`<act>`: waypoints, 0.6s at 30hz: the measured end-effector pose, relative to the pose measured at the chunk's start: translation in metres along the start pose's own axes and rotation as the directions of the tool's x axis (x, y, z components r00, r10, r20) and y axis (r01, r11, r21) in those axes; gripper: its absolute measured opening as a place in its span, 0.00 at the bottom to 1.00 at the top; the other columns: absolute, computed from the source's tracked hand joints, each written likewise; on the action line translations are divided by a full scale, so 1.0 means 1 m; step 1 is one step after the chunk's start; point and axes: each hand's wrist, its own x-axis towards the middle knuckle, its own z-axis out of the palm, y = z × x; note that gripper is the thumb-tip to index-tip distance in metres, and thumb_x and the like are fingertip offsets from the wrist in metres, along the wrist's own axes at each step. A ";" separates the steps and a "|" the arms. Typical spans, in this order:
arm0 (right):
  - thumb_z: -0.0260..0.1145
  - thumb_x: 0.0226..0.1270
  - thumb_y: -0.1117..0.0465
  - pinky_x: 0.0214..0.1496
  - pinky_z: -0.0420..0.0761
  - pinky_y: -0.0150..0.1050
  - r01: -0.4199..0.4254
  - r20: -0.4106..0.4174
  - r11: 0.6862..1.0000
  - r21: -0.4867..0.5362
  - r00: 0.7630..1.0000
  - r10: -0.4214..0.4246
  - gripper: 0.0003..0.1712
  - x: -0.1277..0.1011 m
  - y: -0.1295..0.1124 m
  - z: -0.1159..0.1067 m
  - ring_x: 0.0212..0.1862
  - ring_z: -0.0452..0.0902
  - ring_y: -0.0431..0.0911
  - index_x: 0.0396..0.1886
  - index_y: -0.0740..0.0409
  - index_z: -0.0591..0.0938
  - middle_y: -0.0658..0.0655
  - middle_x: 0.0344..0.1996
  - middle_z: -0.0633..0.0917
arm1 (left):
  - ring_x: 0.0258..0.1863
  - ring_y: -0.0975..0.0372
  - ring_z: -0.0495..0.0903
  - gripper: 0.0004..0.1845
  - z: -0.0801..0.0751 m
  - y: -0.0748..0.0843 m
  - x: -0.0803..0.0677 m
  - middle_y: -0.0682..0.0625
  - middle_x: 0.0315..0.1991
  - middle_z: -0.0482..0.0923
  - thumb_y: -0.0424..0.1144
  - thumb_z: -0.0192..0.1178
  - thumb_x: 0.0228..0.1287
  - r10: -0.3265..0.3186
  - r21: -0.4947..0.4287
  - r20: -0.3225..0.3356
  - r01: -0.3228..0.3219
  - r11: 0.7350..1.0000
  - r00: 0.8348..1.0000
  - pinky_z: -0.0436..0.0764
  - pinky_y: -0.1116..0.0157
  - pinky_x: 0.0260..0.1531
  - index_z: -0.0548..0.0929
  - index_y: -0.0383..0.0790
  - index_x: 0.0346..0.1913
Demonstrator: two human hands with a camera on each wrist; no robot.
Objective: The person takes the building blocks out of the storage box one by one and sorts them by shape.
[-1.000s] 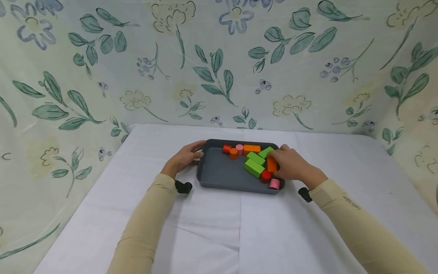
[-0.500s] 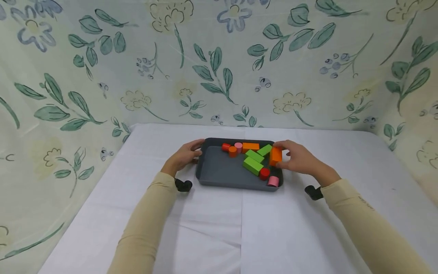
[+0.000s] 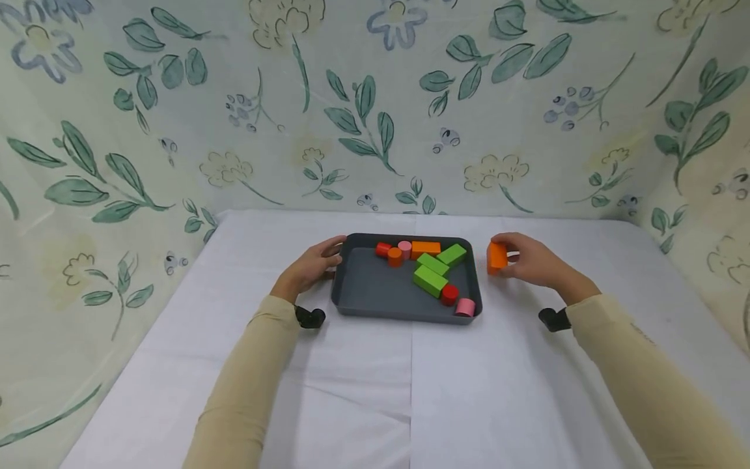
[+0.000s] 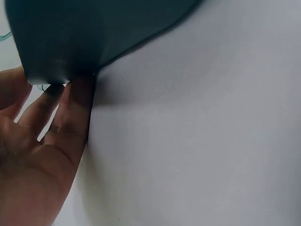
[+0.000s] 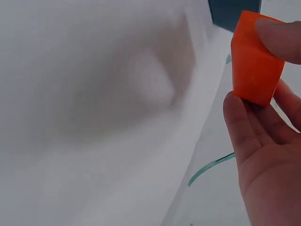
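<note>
My right hand [image 3: 530, 260] pinches an orange rectangular block [image 3: 497, 258] between thumb and fingers, just right of the tray's right rim. In the right wrist view the thumb presses one side of this orange block [image 5: 256, 70] and the fingertips the opposite side. At the left end of the dark grey tray [image 3: 375, 293], my left hand [image 3: 310, 268] touches the outer wall with fairly straight fingers. The left wrist view shows those fingers [image 4: 70, 113] meeting the tray wall [image 4: 108, 33].
Inside the tray are green blocks [image 3: 430, 281], another orange block [image 3: 426, 249], red cylinders [image 3: 449, 294], pink cylinders [image 3: 465, 307] and a small orange cylinder [image 3: 395, 256]. A white cloth [image 3: 351, 391] covers the table. Floral fabric [image 3: 375, 130] hangs behind it.
My right hand has lifted the orange block from the tray's right side and carried it rightward past the rim. My left hand stays at the tray's left end.
</note>
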 end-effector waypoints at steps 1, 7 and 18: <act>0.64 0.63 0.67 0.69 0.71 0.66 -0.022 0.013 1.000 0.005 1.000 0.022 0.36 0.002 0.004 -0.001 0.67 0.65 0.67 0.71 0.64 0.65 0.69 0.68 0.69 | 0.79 0.50 0.54 0.32 0.000 0.000 0.000 0.49 0.81 0.48 0.32 0.47 0.76 0.006 0.000 0.001 -0.006 1.000 1.000 0.66 0.46 0.75 0.56 0.57 0.78; 0.58 0.63 0.71 0.73 0.65 0.68 -0.122 0.063 0.991 0.055 0.991 0.118 0.38 0.015 0.019 -0.003 0.72 0.58 0.68 0.74 0.62 0.62 0.70 0.72 0.64 | 0.79 0.50 0.54 0.33 -0.001 0.001 0.001 0.49 0.81 0.48 0.31 0.47 0.76 -0.005 -0.031 0.010 0.006 1.000 1.000 0.65 0.46 0.75 0.56 0.56 0.78; 0.61 0.64 0.69 0.76 0.60 0.67 -0.199 0.102 0.970 0.139 0.977 0.185 0.40 0.030 0.010 0.006 0.74 0.55 0.66 0.76 0.61 0.60 0.69 0.74 0.61 | 0.80 0.51 0.52 0.33 -0.001 0.002 -0.001 0.49 0.81 0.48 0.32 0.46 0.77 -0.019 -0.056 0.029 0.021 0.998 0.999 0.63 0.46 0.76 0.55 0.59 0.79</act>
